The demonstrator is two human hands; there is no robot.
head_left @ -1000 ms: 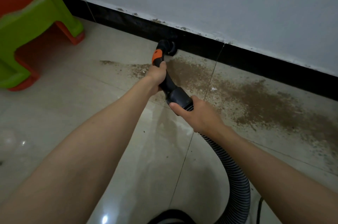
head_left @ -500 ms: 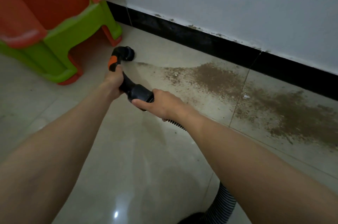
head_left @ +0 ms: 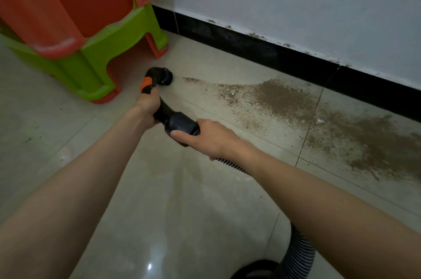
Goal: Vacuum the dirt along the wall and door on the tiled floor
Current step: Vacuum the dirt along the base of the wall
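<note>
Left hand [head_left: 147,105]: fingers curled tightly round the curved black vacuum handle [head_left: 162,112], just below its orange collar [head_left: 146,86]. Right hand [head_left: 206,137]: wrapped round the wide black cuff [head_left: 181,125] where the handle joins the ribbed hose [head_left: 296,253], thumb lying straight along the cuff's near side. The hose emerges from under the right wrist, passes behind the forearm and reappears at the lower right as a grey-and-black corrugated tube. The round black nozzle [head_left: 164,76] sits on or just above the tiled floor [head_left: 186,210], near the left tip of the dirt [head_left: 282,101] but apart from it.

Compared with the frame one second earlier, the nozzle has moved away from the black skirting [head_left: 262,50], leftward along the floor, and now lies close to the stacked stools [head_left: 75,34]; both grips are unchanged.

The dirt is a brown granular band, thin and pointed at its left end, denser and broader to the right, running beside the skirting below the white wall [head_left: 296,0], whose lower edge is chipped. The tiles are glossy, pale beige, with thin grout lines. The stools are moulded plastic, orange nested over green, with rounded legs.
</note>
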